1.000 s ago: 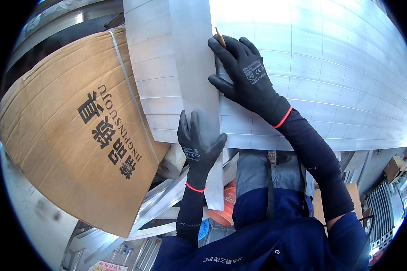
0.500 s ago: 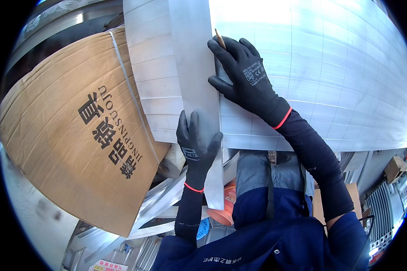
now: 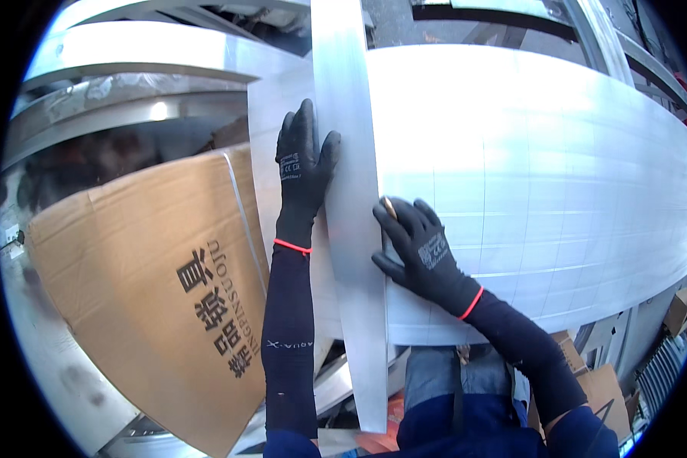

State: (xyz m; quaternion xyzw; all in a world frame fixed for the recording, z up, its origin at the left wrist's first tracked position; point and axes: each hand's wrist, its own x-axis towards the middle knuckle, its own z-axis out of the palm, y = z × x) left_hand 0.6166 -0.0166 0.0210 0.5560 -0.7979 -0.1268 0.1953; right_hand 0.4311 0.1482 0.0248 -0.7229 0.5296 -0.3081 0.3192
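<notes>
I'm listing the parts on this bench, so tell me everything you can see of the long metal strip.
The strip is long, smooth and silvery-grey, apparently bare metal with a soft sheen. It lies across the sheet, pointing away from the person. Its far end leaves the picture; its near end juts past the sheet's near edge. The left hand has its thumb over its left edge; the right hand's fingertips are at its right edge.

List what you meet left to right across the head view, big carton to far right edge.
Large cardboard box → gloved left hand → long flat metal strip → gloved right hand → small cardboard box near the right rim.
</notes>
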